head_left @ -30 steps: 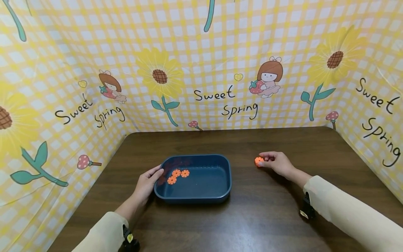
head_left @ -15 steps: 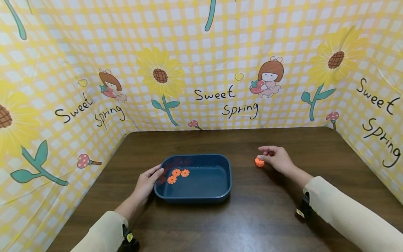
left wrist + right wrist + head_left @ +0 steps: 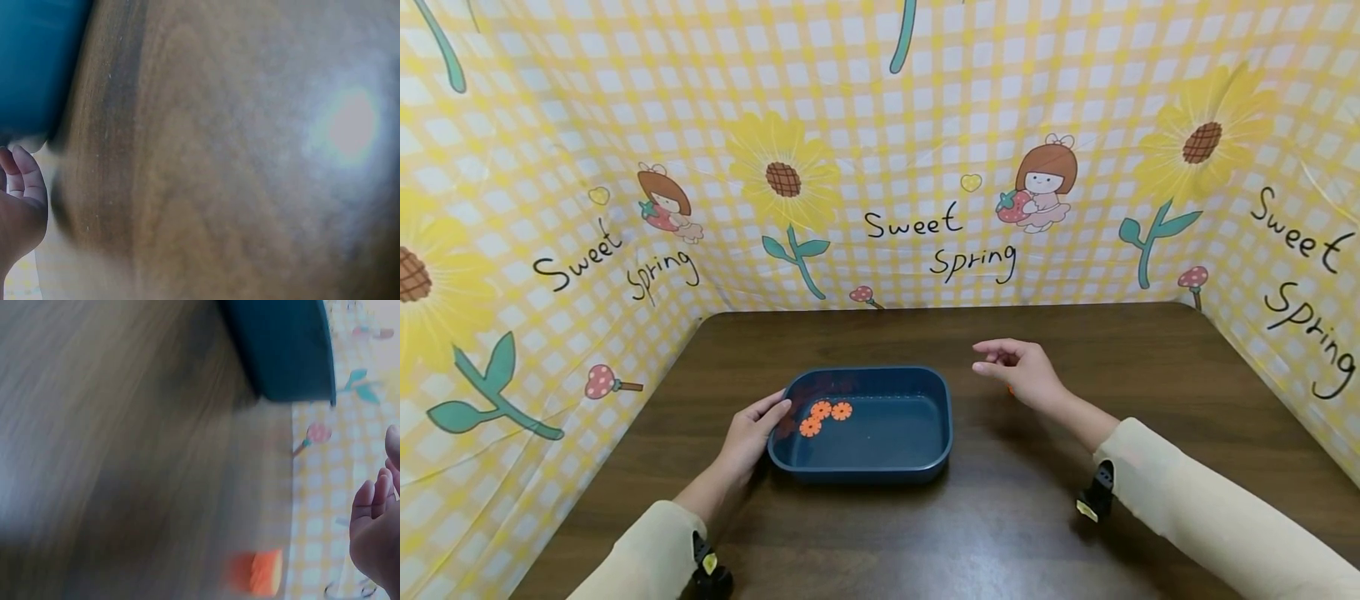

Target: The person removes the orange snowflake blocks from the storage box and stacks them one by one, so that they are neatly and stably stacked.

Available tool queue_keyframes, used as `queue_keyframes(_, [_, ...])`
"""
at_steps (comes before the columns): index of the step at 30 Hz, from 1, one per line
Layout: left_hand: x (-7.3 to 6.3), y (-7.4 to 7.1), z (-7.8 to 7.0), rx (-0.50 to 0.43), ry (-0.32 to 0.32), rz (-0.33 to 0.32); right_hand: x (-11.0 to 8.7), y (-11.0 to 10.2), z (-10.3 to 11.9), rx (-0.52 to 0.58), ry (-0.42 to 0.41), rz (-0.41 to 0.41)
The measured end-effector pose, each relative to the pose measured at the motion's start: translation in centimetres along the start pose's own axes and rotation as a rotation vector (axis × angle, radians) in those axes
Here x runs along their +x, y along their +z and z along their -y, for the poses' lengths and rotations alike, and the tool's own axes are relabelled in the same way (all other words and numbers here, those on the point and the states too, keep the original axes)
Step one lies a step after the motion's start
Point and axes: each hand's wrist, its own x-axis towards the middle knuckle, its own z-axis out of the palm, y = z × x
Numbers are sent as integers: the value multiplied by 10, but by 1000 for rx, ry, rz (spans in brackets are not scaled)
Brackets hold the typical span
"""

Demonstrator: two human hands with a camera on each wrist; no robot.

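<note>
Head: deep dark-blue rounded-rect. tray (image 3: 880,437), mat'l prob. plastic; l. end gripped by left hand (image 3: 748,437), thumb over rim. Inside, toward l. end: 3 orange flower-shaped discs (image 3: 821,410). Right hand (image 3: 1026,372) above brown wood-grain tabletop (image 3: 1000,517), fingers loose, nothing held.
L. wrist: tray corner; grip can't be told here.
R. wrist: orange ridge-edged piece (image 3: 267,573) on tabletop, apart from tray. Risks (judged): low r. wrist could knock piece away; l.-hand tug could slide discs.
</note>
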Motion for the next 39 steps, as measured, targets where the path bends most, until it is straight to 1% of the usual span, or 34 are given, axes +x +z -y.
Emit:
queue_keyframes(7, [0, 0, 0, -8, 1, -2, 3, 28, 24, 47, -14, 70])
queue_keyframes(15, [1, -1, 0, -17, -3, -6, 11, 63, 36, 93, -56, 159])
queue_keyframes(21, [1, 0, 1, -33, -9, 4, 15, 88, 48, 102, -73, 223])
queue_keyframes(27, [1, 0, 1, -48, -8, 8, 21, 111, 51, 113, -45, 263])
queue_keyframes(32, [1, 0, 0, -38, -4, 13, 25, 127, 51, 96, -14, 267])
queue_keyframes(39, [1, 0, -1, -33, -5, 10, 30, 149, 50, 85, 62, 273])
